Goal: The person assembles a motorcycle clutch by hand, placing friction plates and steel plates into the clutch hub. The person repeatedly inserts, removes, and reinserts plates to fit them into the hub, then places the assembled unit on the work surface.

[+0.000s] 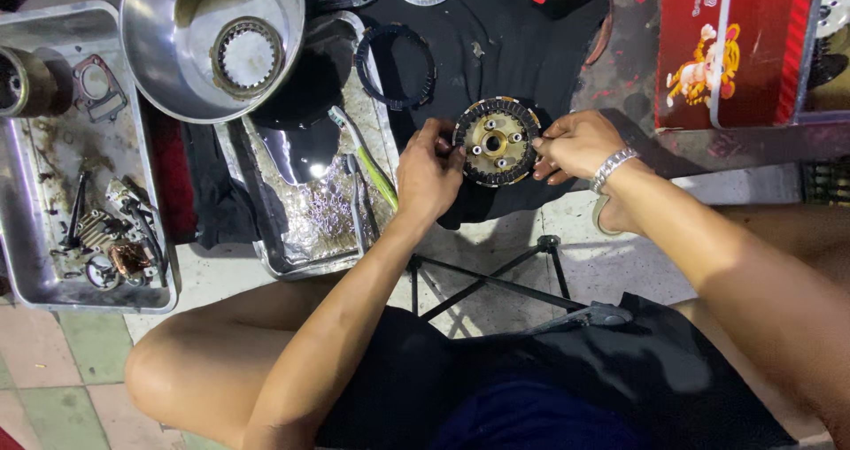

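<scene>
- Head view: both hands closed around a round toothed clutch hub (496,140), held just above a black cloth (496,43) spread on the floor.
- Left hand (428,169): fingers curled shut on the hub's left rim, thumb and fingertips pinching the stacked plates at the edge.
- Right hand (575,143): fingers pinched shut on the right rim, a metal bracelet (613,168) on the wrist.
- Hub face up, brass-coloured centre and bolt holes showing, dark plates ringed around it.
- Loose dark ring (396,66) lying on the cloth up and to the left, apart from the hub.
- Steel bowl (159,52) farther left with another toothed ring (247,56) inside.
- Oily tray (310,229) just beside the left hand, a green-handled brush (365,158) resting across its edge.
- Second metal tray (53,273) at far left with small greasy parts.
- Risk, as a judgement: grip only at the rims, so plates likely to slide out of line or drop off if either pinch loosens.
- Risk: oil on the fingers likely to make the hub slip toward the tray.
- Risk: grit from the cloth or floor liable to get between the plates if set down face first.
</scene>
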